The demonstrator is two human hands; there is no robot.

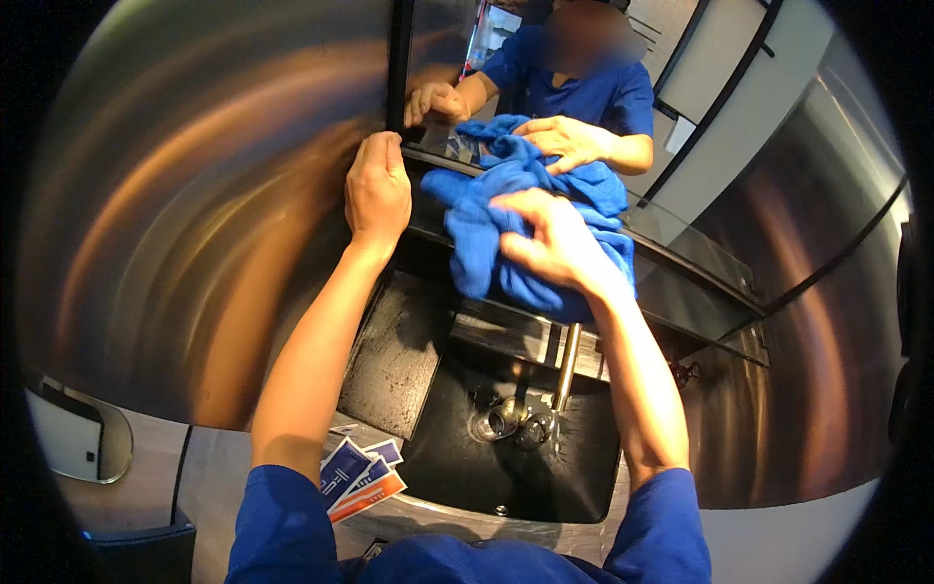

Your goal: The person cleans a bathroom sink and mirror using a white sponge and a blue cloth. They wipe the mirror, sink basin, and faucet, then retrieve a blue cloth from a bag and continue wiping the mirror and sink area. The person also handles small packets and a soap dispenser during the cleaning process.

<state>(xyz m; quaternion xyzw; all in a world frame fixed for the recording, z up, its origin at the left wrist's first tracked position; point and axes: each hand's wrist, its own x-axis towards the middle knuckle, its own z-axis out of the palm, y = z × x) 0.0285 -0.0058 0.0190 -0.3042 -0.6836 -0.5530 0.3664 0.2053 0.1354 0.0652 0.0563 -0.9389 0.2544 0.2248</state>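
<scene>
A bunched blue cloth (481,233) lies over a dark shelf at the foot of the mirror (503,66). My right hand (551,237) is on top of it, fingers spread into its folds, slightly blurred. Curled and upright, my left hand (378,188) rests at the mirror's lower left corner, against the dark edge strip. Its fingertips are turned away, so whether they grip the strip is hidden. Both hands and the cloth also appear as reflections in the mirror.
Below is a black sink (554,482) with glass vessels (500,420) in it and a slim metal faucet (568,369). A black drainboard (394,350) adjoins its left side. Printed packets (365,478) lie on the counter. Curved, shiny metal walls (168,255) stand on both sides.
</scene>
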